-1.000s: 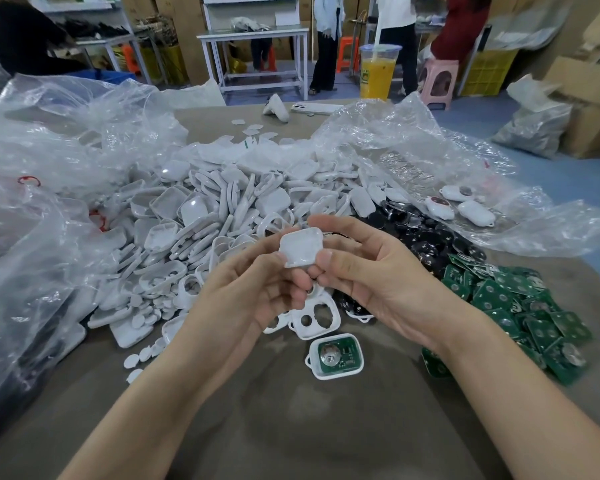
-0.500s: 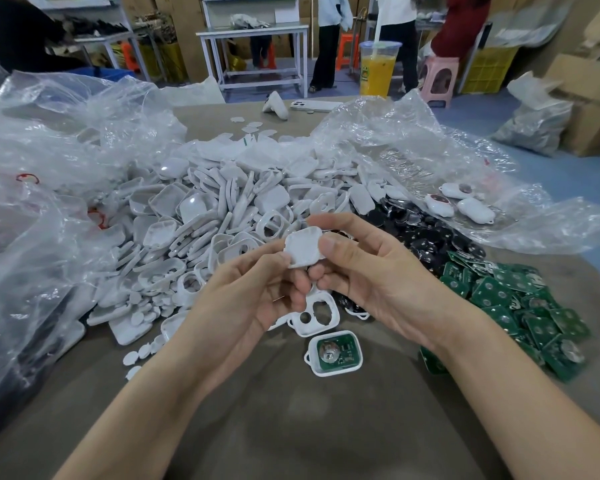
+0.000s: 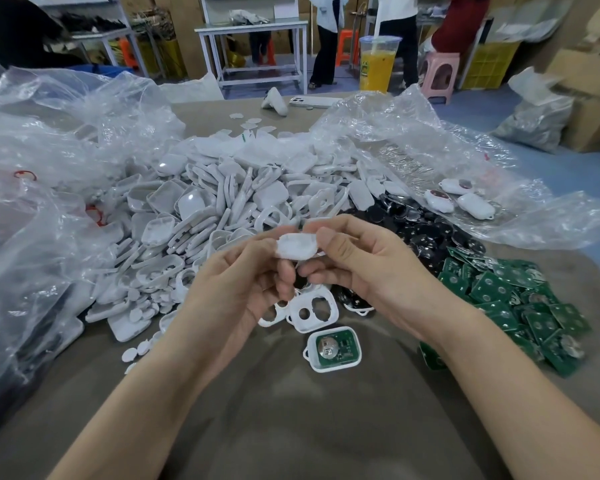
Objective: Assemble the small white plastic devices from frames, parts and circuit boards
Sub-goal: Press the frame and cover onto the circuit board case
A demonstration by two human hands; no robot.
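Both hands hold one small white plastic shell [image 3: 297, 245] above the table's middle. My left hand [image 3: 243, 285] pinches its left side and my right hand [image 3: 364, 261] pinches its right side with the thumb on top. Below the hands lies a white frame with two holes [image 3: 312, 311], and nearer to me a white frame with a green circuit board fitted in it [image 3: 333, 348]. A big heap of white plastic parts [image 3: 222, 209] covers the table behind the hands. Green circuit boards [image 3: 520, 306] are piled at the right, with black round parts [image 3: 420, 233] beside them.
Crumpled clear plastic bags [image 3: 42, 174] fill the left side and another plastic sheet [image 3: 465, 161] holds three finished white devices [image 3: 458, 199]. A cup of orange drink [image 3: 378, 64] and a phone [image 3: 309, 101] stand at the far table edge. People stand in the background.
The white shell has tilted from facing me to lying flatter between both hands. The hands stay in nearly the same place.
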